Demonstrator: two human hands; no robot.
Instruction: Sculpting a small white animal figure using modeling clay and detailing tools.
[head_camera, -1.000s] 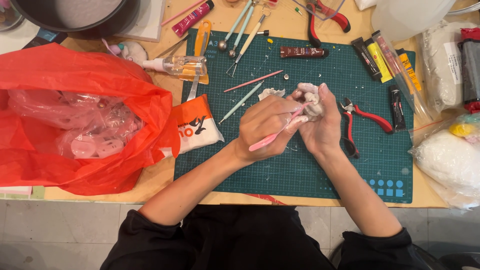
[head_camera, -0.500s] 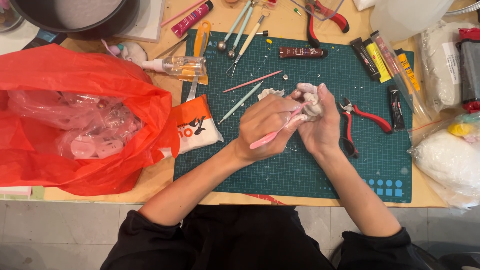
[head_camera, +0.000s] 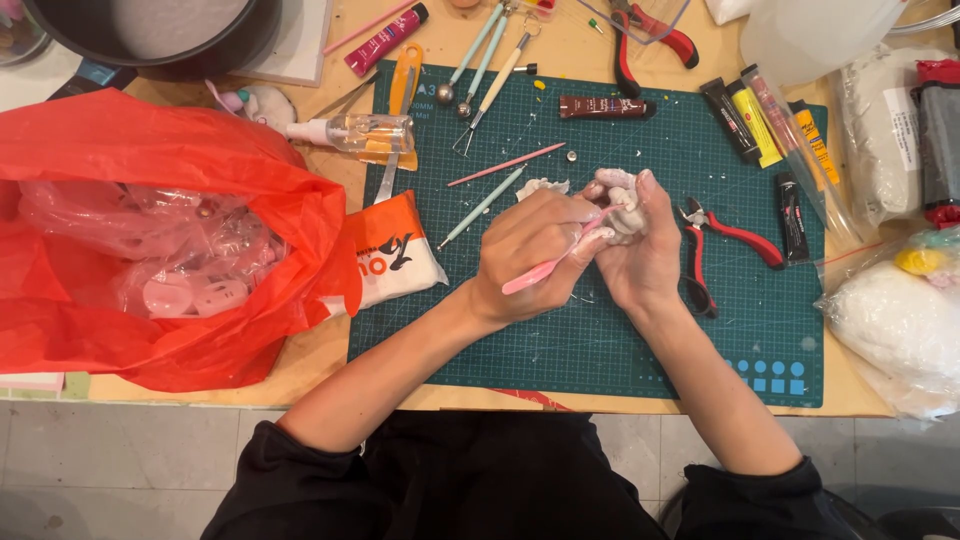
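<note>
The right hand (head_camera: 640, 255) cupped a small lump of white modelling clay (head_camera: 622, 200) above the dark green cutting mat (head_camera: 600, 350), fingers curled around it. The left hand (head_camera: 530, 250) pinched a slim pink sculpting tool (head_camera: 545, 268) against the clay. The shaping looked unfinished, the lump uneven.

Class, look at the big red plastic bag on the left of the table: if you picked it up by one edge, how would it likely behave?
The red plastic bag looks thin and crumpled, so it would probably flop and sag rather than hold its shape. Clear bags with small pale pieces sit inside, so these may shift or slide out. Its glossy film is probably a little slippery to grip.
</note>
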